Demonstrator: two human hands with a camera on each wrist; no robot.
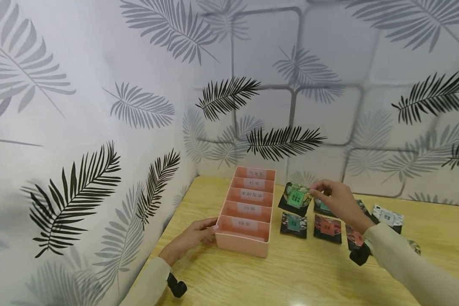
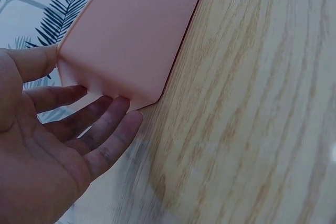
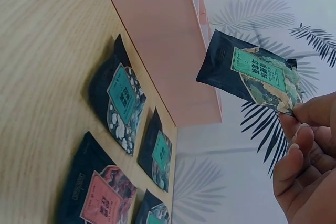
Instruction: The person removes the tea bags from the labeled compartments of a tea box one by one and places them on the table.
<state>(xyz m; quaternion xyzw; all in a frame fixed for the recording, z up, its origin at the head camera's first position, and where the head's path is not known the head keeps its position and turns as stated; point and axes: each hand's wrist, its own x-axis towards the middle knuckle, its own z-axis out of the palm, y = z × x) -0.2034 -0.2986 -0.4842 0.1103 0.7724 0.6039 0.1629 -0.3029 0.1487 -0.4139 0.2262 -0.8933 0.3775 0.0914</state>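
A pink divided box [image 1: 242, 246] stands on the table, a row of labelled compartments running away from me. My left hand [image 1: 194, 235] holds its near left corner, thumb at the rim and fingertips against the outer wall; the left wrist view shows these fingers [image 2: 113, 142] close up. Between thumb and fingers, my right hand [image 1: 338, 202] pinches one corner of a green-and-black tea sachet [image 1: 296, 197]. The sachet hangs in the air just right of the box, its green label facing out in the right wrist view, where the right hand [image 3: 310, 150] shows at the right.
Right of the box lie several more tea sachets, among them a teal-labelled one [image 1: 293, 224], a red one [image 1: 327, 228] and a white-and-black one [image 1: 388, 216]. My right forearm partly covers others. A leaf-patterned cloth wall [image 1: 329, 110] rises behind the wooden table [image 1: 290, 276].
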